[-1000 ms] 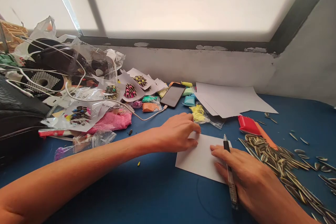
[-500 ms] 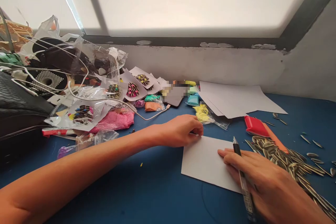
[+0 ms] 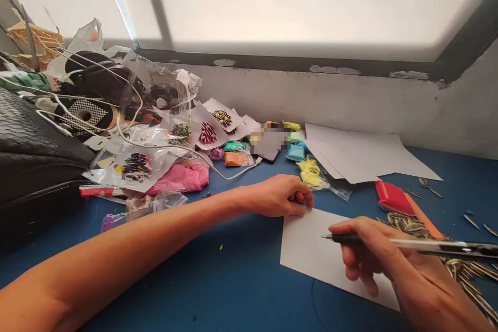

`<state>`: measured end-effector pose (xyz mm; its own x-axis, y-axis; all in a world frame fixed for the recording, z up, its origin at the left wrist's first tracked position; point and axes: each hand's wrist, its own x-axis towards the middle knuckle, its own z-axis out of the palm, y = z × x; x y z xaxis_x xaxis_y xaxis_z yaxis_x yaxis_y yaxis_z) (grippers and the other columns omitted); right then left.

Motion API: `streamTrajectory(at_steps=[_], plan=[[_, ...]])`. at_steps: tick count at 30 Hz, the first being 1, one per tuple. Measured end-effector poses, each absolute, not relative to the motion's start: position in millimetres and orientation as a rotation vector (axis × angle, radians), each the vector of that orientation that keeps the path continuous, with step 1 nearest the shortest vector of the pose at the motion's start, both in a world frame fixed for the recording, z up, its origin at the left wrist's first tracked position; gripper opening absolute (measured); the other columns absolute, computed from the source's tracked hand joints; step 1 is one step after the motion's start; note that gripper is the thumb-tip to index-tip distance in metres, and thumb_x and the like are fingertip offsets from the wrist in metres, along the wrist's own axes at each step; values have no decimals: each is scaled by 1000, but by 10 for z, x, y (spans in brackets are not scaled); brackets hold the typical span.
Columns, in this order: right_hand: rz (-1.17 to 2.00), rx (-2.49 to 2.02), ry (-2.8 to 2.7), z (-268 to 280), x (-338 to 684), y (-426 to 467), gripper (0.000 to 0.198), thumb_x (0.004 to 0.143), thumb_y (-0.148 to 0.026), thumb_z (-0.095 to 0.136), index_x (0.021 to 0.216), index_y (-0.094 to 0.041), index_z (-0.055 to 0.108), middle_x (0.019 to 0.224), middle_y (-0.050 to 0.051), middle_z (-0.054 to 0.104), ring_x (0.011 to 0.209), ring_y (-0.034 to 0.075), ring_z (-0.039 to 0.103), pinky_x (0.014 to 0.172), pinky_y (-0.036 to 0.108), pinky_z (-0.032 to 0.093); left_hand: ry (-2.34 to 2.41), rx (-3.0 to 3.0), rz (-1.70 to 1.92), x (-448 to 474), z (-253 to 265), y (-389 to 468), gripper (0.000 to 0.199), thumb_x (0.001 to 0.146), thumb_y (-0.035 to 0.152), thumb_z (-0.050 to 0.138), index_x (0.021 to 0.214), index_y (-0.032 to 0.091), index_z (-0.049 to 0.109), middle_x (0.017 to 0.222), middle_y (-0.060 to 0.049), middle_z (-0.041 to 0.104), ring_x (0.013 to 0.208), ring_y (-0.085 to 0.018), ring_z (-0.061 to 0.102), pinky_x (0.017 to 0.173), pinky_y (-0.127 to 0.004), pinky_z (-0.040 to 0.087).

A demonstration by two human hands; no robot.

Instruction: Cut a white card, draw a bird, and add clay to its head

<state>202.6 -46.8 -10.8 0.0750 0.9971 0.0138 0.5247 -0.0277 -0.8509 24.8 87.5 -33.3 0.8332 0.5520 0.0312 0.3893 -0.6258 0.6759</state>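
A white sheet of paper [image 3: 307, 244] lies at an angle on the blue tabletop. At its upper left corner rests my left hand [image 3: 286, 196], fingers curled, thumb and fingertips holding the edge down. My right hand [image 3: 392, 262] is closed round a ballpoint pen [image 3: 408, 245] with a black grip and clear barrel. The pen lies nearly level, its tip pointing left above the middle of the paper. I see no marks on the sheet; its right part is hidden behind my right hand.
Striped sunflower seeds [image 3: 467, 275] lie beside my right hand, near a red packet [image 3: 393, 198]. Larger white sheets [image 3: 358, 153] and a yellow clay packet [image 3: 310, 172] are behind. Leftward are seed-decorated cards [image 3: 136, 168], a pink cloth [image 3: 181, 177], a white cable [image 3: 229, 177] and a black bag [image 3: 39, 135].
The pen has swung from pointing away from me to pointing left, now pinched in my right hand, which has lifted off the paper. My left hand keeps its place on the corner. The view has shifted slightly.
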Motion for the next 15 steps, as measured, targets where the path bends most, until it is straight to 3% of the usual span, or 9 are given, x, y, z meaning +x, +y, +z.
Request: streamTrajectory(at_steps=[2, 4, 6, 15], plan=[[1020, -1632, -1615, -96, 1985, -362, 48, 87, -66, 43, 79, -25, 67, 56, 0, 58, 50, 16, 58, 47, 24, 49, 702, 2301, 303, 257, -338, 874, 23, 81, 16, 64, 103, 13, 71, 91, -3, 62, 85, -13, 56, 73, -21, 44], [983, -1695, -1655, -130, 1961, -258, 46, 81, -67, 48, 68, -24, 60, 47, -2, 47, 43, 13, 44, 38, 24, 36, 709, 2281, 297, 262, -337, 876, 24, 81, 15, 64, 103, 13, 71, 91, -3, 62, 86, -13, 57, 74, -21, 43], [987, -1737, -1663, -190, 1945, -173, 43, 83, -62, 48, 66, -24, 56, 44, -5, 41, 42, 11, 36, 40, 23, 31, 697, 2273, 285, 257, -330, 891, 26, 80, 13, 64, 105, 12, 71, 91, -3, 63, 87, -14, 56, 74, -22, 43], [898, -1655, -1737, -401, 1971, -52, 38, 89, -56, 46, 69, -24, 52, 47, -5, 48, 43, 11, 39, 43, 25, 29, 608, 2279, 100, 175, -234, 965, 40, 75, 3, 55, 113, 13, 63, 102, -2, 60, 92, -13, 54, 79, -23, 45]])
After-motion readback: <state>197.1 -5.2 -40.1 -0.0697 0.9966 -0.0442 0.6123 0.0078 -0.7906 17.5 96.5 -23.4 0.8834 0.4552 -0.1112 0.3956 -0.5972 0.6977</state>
